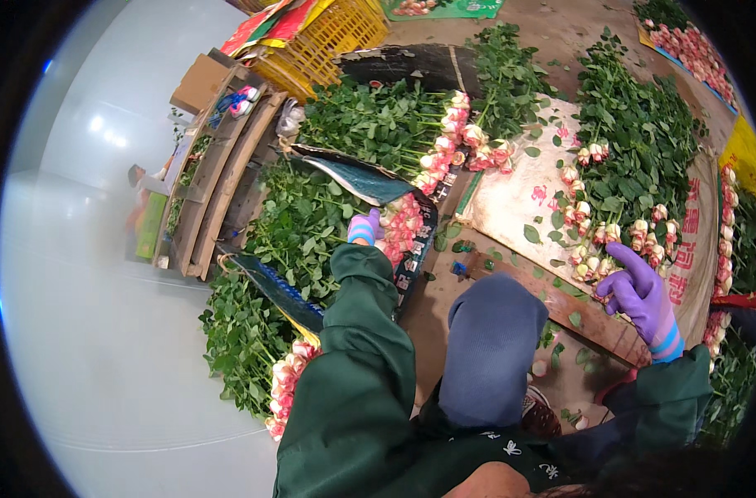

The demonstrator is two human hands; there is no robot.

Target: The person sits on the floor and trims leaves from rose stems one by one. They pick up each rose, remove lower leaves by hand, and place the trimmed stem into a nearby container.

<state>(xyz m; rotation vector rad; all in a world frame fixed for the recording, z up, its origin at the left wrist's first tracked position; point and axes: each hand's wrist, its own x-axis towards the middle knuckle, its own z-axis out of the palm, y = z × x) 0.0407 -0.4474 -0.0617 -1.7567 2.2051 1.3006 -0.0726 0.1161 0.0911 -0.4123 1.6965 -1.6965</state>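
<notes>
My left hand [365, 228], in a purple glove with a striped cuff, reaches to the pink rose heads [404, 227] of a leafy bundle lying in a dark printed wrap. Its fingers are partly hidden, so its hold is unclear. My right hand [638, 291], gloved alike, is over the lower edge of a printed woven sheet [508, 187], its index finger extended and nothing seen in it. Just beyond it lie cream-and-pink roses [648, 233] with long leafy stems [633, 137]. A few more roses [487, 149] lie at the sheet's upper left corner.
A wooden board [564, 311] edges the sheet near my knee. More wrapped rose bundles [443, 146] lie at the upper middle, lower left and far right. A wooden rack [216, 180] and yellow plastic crates [334, 40] stand at the upper left. Another person [147, 177] is at the far left.
</notes>
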